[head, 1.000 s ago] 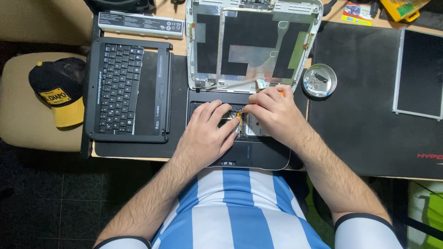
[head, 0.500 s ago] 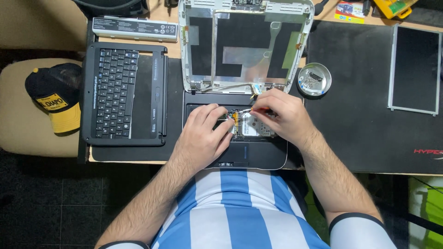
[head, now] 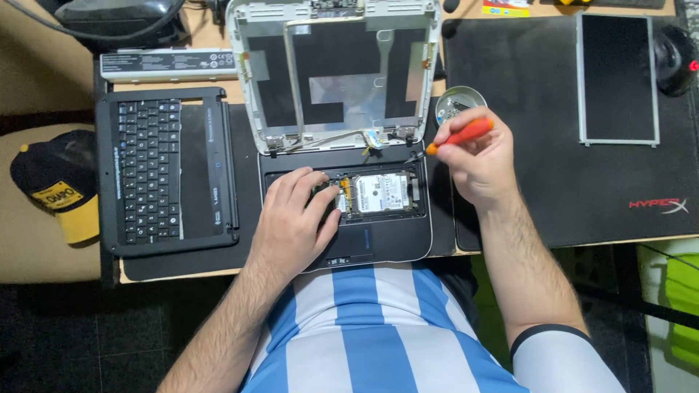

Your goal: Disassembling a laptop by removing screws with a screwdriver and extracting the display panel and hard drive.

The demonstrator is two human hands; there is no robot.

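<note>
Head view showed the left hand [head: 295,218] resting flat, fingers spread, on the opened laptop base [head: 346,211], just beside its exposed hard drive [head: 382,193]. The right hand [head: 473,156] gripped an orange-handled screwdriver [head: 459,136] at the base's right hinge corner, near a small metal dish [head: 460,102].

An opened laptop base [head: 349,218] sits at the desk's near edge, its emptied lid shell [head: 335,73] standing behind it. A detached keyboard panel [head: 166,169] lies to its left, a battery [head: 169,64] behind that. A small dish [head: 460,102] and screen panel [head: 619,78] lie right.
</note>
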